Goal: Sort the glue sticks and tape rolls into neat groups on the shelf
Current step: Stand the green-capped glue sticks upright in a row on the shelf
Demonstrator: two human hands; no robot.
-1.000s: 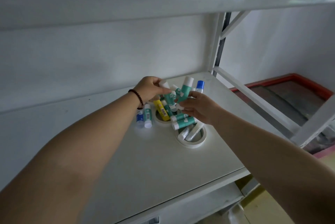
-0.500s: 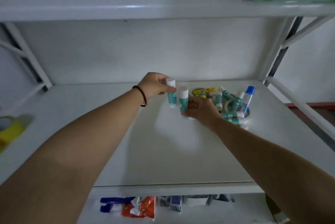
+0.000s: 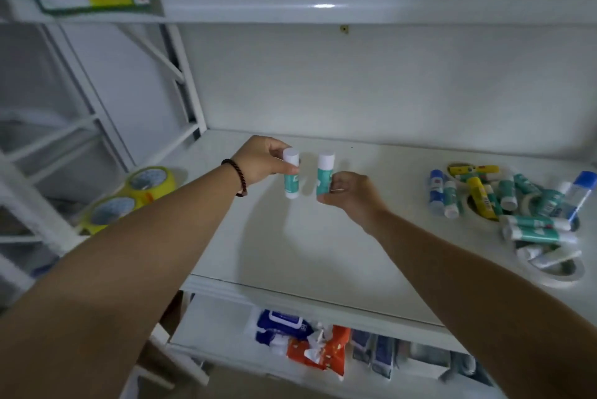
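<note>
Carried clear of the jumbled pile (image 3: pixel 517 205) now lying well to the right, two teal glue sticks are arriving upright over bare shelf (image 3: pixel 323 253) — one pinched by the left hand (image 3: pixel 261 161), one by the right hand (image 3: pixel 350 193) — apparently starting a new group.

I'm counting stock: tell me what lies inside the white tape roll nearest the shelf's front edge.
White tape roll: a few glue sticks lie across its opening, ends poking out. Anything beneath them is hidden.
</note>
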